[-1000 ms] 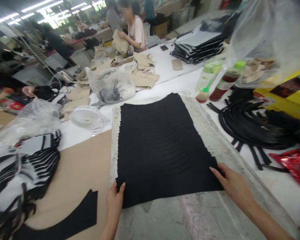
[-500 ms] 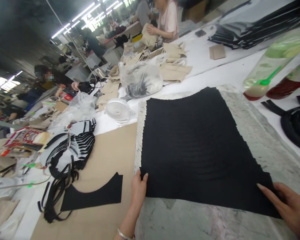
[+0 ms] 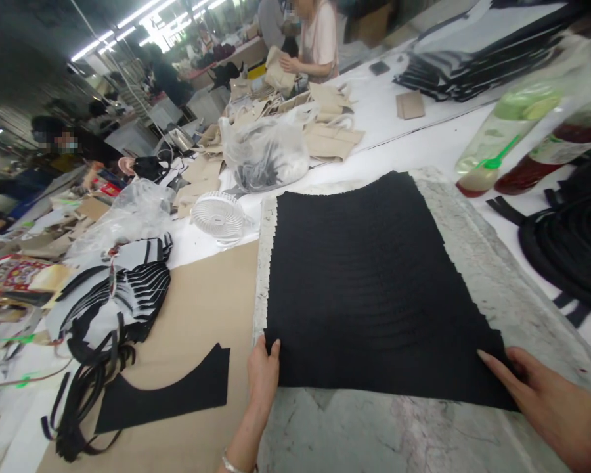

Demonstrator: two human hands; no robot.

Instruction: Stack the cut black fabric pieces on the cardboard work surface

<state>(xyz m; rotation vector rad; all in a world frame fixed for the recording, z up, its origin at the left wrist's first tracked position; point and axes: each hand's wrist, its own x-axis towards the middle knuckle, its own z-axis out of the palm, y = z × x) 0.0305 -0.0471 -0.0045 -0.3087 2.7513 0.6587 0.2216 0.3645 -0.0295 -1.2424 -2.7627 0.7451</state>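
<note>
A large black fabric panel [image 3: 369, 282] lies spread over a grey marbled board [image 3: 354, 433], its long edges slightly jagged. My left hand [image 3: 264, 368] pinches the panel's near left corner between thumb and fingers. At the near right corner, my right hand [image 3: 536, 387] grips the cloth, thumb on top and fingers partly hidden. Fine ripples run across the middle of the fabric. Left of my left hand, a smaller black piece with a curved cutout [image 3: 172, 397] rests on a tan sheet [image 3: 207, 295].
A small white fan [image 3: 218, 217] and a filled plastic bag [image 3: 266, 151] stand beyond the board. Striped black-and-white pieces [image 3: 138, 289] lie left. Bottles [image 3: 509, 118] and coiled black strips [image 3: 566, 243] are at right. Another person [image 3: 320, 46] handles beige fabric at the back.
The view has shifted slightly, so most things appear further left. Both hands still hold the panel's near corners; the right corner appears a little higher in view.
</note>
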